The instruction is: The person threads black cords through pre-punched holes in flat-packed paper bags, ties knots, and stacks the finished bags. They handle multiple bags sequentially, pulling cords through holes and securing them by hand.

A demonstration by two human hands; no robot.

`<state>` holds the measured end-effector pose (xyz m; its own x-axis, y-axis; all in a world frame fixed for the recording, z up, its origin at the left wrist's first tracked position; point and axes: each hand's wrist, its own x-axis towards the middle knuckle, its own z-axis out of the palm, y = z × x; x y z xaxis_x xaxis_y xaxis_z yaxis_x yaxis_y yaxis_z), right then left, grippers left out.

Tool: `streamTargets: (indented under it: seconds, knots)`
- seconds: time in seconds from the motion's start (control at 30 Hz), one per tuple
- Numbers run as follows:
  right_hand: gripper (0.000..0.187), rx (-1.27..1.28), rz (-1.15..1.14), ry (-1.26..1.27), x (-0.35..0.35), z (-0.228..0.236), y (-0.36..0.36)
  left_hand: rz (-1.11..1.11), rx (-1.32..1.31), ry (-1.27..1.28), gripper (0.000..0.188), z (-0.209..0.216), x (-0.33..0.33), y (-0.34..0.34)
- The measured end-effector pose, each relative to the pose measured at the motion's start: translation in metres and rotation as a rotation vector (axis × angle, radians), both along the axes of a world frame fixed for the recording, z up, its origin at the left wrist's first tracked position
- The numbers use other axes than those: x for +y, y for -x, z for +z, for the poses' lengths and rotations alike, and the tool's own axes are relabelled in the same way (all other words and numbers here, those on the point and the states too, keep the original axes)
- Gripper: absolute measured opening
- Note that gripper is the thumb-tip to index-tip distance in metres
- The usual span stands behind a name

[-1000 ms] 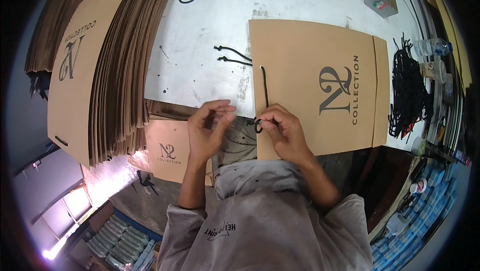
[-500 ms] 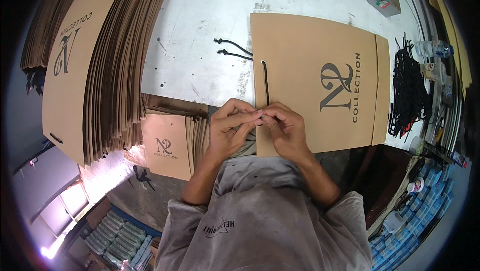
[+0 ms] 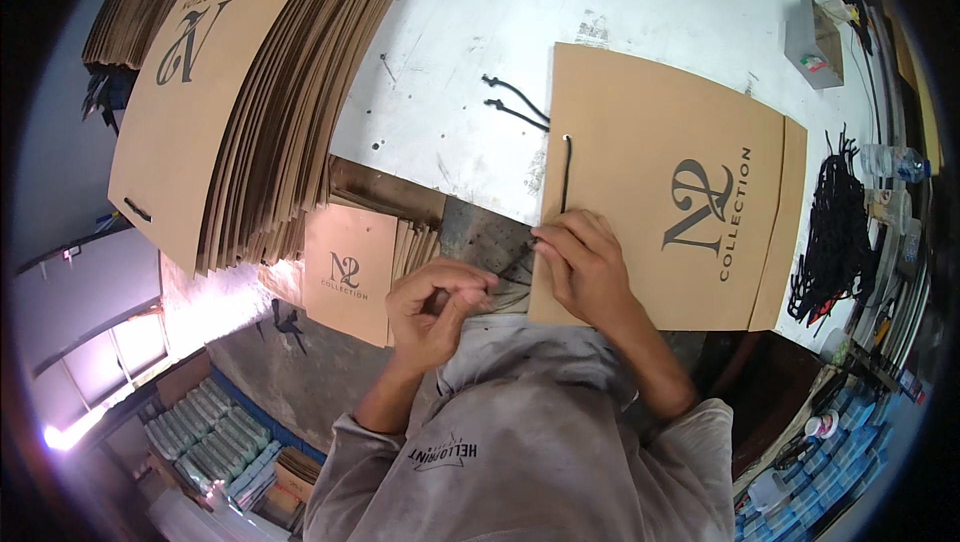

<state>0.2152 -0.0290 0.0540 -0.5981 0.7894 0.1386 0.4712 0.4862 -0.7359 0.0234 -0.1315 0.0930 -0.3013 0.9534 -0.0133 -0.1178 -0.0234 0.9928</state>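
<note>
Paper bag (image 3: pixel 650 177) with dark lettering (image 3: pixel 697 214)

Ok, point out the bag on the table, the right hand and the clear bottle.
Bag (image 3: pixel 660 177): head view, middle of its front.
Right hand (image 3: pixel 590 264): head view, back of the hand.
Bottle (image 3: pixel 893 163): head view, its side.

A black monogram (image 3: pixel 692 227) and a line of capitals (image 3: pixel 735 214) are printed sideways on the brown paper bag (image 3: pixel 650 182) laid over the near edge of the white surface (image 3: pixel 440 92). The same pair is carried, upside down, by the bag stack (image 3: pixel 265 92) at the left edge and, upright, by another bag (image 3: pixel 348 310) below the near edge. Inverted lettering (image 3: pixel 437 456) is borne by the grey shirt (image 3: pixel 535 452). A coloured label (image 3: pixel 815 64) on the grey box (image 3: pixel 808 37) near the right edge is too small to be read.
</note>
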Motion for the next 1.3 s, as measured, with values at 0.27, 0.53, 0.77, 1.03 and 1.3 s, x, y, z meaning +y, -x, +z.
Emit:
streamTargets:
  seconds: [0.27, 0.53, 0.77, 1.03, 1.3]
  knots:
    - [0.066, -0.304, -0.381, -0.203, 0.003, 0.001, -0.121, -0.01, 1.123, -0.058, 0.035, -0.056, 0.015, 0.032]
    - [0.066, 0.115, -0.428, 0.166, -0.021, 0.009, -0.159, -0.257, 1.262, -0.591, 0.033, -0.075, 0.037, 0.027]
    - [0.041, 0.223, -0.48, -0.744, 0.0, 0.135, -0.283, -0.194, 1.267, -0.757, 0.023, -0.002, 0.066, 0.031]
    - [0.035, 0.747, -0.744, -0.938, 0.013, 0.198, -0.272, 0.347, 0.944, -0.508, 0.008, 0.109, 0.05, 0.063]
    - [0.023, 0.705, -0.76, -0.638, 0.015, 0.137, -0.288, 0.651, 0.1, -0.339, 0.01, 0.168, -0.032, 0.197]
